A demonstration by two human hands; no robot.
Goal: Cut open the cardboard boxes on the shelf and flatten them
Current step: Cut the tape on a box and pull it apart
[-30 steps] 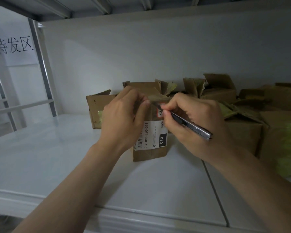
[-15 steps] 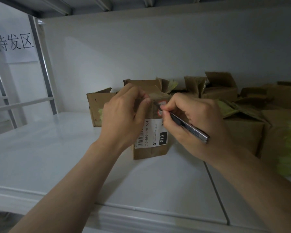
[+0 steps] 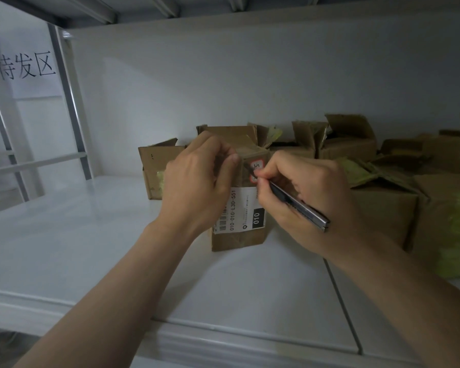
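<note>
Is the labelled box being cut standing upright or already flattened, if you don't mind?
Upright: the box stands on the shelf, gripped by the left hand, the knife near its top edge.

We see bare shelf (image 3: 77,248) to the left of the small box (image 3: 237,241) and in front of it, room for a hand to pass. On its right, a crowd of opened boxes (image 3: 383,208) blocks the way, reaching toward the back wall (image 3: 223,75). An open box (image 3: 154,160) stands behind-left, the upright post (image 3: 72,115) beyond it, and the upper deck (image 3: 144,6) closes overhead.
</note>
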